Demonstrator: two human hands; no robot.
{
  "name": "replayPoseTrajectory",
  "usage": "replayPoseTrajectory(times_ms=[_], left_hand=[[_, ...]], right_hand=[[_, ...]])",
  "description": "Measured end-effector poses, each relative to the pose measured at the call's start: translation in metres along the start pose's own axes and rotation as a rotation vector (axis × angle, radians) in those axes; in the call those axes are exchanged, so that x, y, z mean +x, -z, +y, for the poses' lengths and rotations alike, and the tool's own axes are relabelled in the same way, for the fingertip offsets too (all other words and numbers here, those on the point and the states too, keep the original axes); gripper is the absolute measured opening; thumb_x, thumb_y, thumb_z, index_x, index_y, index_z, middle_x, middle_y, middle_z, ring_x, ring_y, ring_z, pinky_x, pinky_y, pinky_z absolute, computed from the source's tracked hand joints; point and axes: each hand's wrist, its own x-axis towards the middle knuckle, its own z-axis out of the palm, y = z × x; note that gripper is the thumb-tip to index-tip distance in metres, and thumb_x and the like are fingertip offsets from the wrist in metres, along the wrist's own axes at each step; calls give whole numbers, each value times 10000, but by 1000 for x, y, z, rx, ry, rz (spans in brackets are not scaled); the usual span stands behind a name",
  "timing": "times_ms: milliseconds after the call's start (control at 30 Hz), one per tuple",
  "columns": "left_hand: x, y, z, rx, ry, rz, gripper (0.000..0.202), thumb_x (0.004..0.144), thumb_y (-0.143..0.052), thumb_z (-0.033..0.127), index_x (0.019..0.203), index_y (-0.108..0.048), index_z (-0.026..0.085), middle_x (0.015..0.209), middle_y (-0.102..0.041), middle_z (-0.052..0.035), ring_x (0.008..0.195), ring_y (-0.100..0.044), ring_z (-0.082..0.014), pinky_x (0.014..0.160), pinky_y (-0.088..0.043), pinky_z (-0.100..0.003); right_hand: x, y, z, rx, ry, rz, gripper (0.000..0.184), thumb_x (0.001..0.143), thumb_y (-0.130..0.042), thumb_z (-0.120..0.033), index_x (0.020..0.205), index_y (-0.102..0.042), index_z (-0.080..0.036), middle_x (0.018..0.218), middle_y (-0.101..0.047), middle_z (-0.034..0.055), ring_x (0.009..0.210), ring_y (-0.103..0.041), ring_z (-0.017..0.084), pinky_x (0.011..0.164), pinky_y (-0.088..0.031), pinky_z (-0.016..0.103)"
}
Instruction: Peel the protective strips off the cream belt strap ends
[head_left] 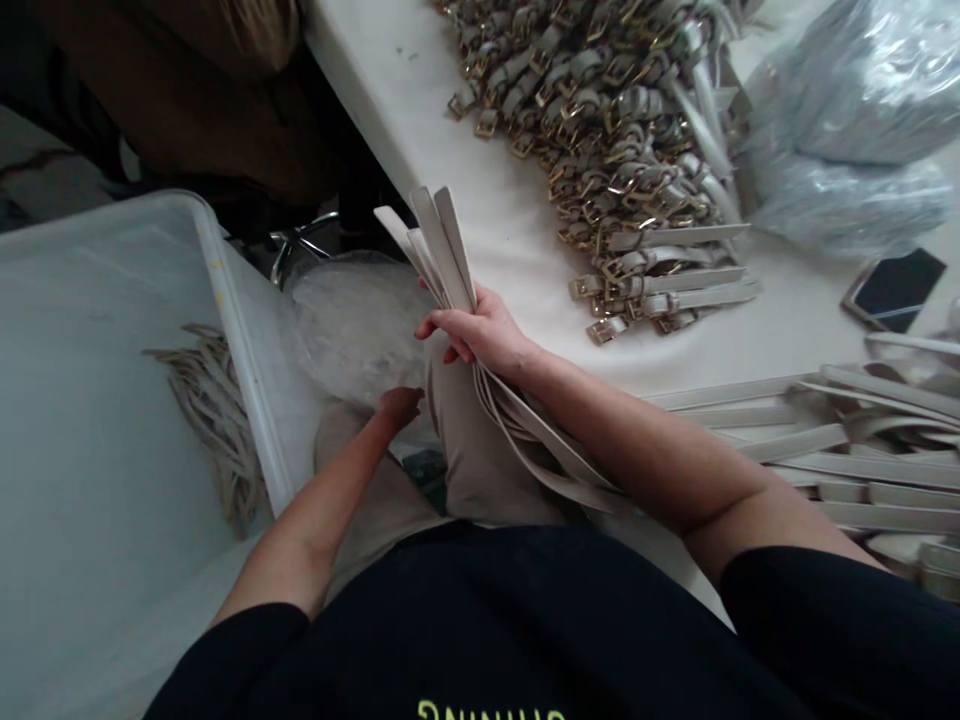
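a white table (510, 200) runs from the far middle of the scene to the right, with a pale plastic tub (214, 265) at the left, its floor showing a heap of thin, pale strips (221, 430) against the right-hand wall. just right of the tub, a clear plastic bag (352, 320) bulges beyond the person's knees. the left hand (400, 407) hangs over the lap beside this bag, fingers curled; i cannot tell whether it grips anything. farther right, the right hand (480, 335) is closed around a bundle of pale flat straps (442, 250) at the table's near-left edge; their squared ends fan up and away to the left, while the long tails droop over the right thigh, below the forearm. to the far right of that hand, a large pile of buckled straps (592, 150) with gold-toned buckles covers part of the table. loose pale straps (885, 465) lie crosswise at the near right. beyond them are a dark, flat object (896, 290) and, farther still, shiny plastic-wrapped bundles (877, 120).
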Motion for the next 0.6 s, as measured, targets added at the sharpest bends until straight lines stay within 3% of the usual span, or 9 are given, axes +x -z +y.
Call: replayPoseTrajectory(times_ms=[100,167,233,300,400,467,600], left_hand=[[-6,1,-5,60,52,25,236,909,-558,218,935,-780,140,987,-754,-208,1027,-705,-349,855,-522,-410],[-15,11,-12,83,68,81,285,939,-512,239,970,-780,147,1072,-742,-212,1092,-681,-342,913,-510,-416],[-30,25,-22,68,65,207,313,960,-483,271,1031,-767,160,1230,-706,-197,1215,-618,-319,1027,-464,-418],[-50,41,-30,-54,54,414,287,943,-505,291,1015,-751,162,1281,-691,-171,1254,-588,-291,1089,-428,-408],[-85,65,-34,-418,53,701,256,887,-569,376,894,-723,172,987,-758,-99,989,-684,-251,956,-520,-384],[-110,80,-29,-625,43,822,276,851,-606,437,868,-715,183,814,-739,-41,816,-689,-216,833,-556,-345],[-155,102,-9,-740,-38,1026,270,798,-681,427,901,-740,184,803,-752,-22,785,-709,-192,811,-571,-315]], right_hand=[[0,0,-2,13,-13,-6,453,766,-594,-190,1213,-535,-145,724,-716,-49,372,-389,56,436,-494,209],[0,-1,-4,26,-28,-15,422,765,-586,-178,1185,-556,-145,708,-715,-51,369,-390,55,435,-483,205],[0,-1,-5,42,-49,-22,358,766,-580,-158,1124,-588,-140,689,-712,-45,367,-390,52,439,-474,198],[0,-1,-7,65,-72,-28,280,760,-589,-132,1039,-611,-136,675,-711,-34,365,-388,48,450,-475,196],[0,-1,-9,93,-103,-51,187,758,-612,-104,942,-618,-139,666,-711,-23,359,-383,45,459,-486,197],[1,0,-10,104,-115,-56,112,788,-640,-131,895,-612,-144,657,-706,-19,354,-370,47,449,-491,202],[1,2,-11,127,-142,-91,132,843,-703,-244,840,-612,-149,733,-746,20,371,-322,39,466,-520,205]])
